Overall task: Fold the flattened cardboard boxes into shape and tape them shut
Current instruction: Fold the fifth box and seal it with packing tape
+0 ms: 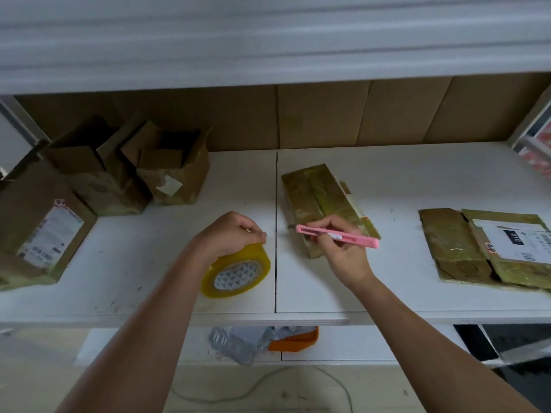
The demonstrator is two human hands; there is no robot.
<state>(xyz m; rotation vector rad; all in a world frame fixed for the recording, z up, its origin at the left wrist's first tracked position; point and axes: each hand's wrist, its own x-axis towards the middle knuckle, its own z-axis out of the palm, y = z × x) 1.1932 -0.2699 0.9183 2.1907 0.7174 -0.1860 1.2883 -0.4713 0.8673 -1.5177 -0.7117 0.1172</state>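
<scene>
On the far left of the white shelf board [417,174], I see three brown cardboard boxes already stood up into shape [98,180], flaps open. Moving right, my left hand [229,234] rests curled on top of the yellow roll of clear packing tape [237,271], fingertips pinching at its upper rim, likely at the loose end. I'd keep that end pinched so it doesn't fall back onto the roll.

Just right of the board seam, my right hand [340,248] grips the pink plastic utility knife [337,236] like a pen, hovering over the near end of the small tape-wrapped cardboard box [316,198]. I can't tell whether the blade is out. My judgement: the tape needs cutting, so I'd hold the strip taut, cut away from the left fingers, then press the strip flat along the seam.

At the far right lies a flattened taped cardboard box with a white shipping label [483,248], not yet folded.
</scene>
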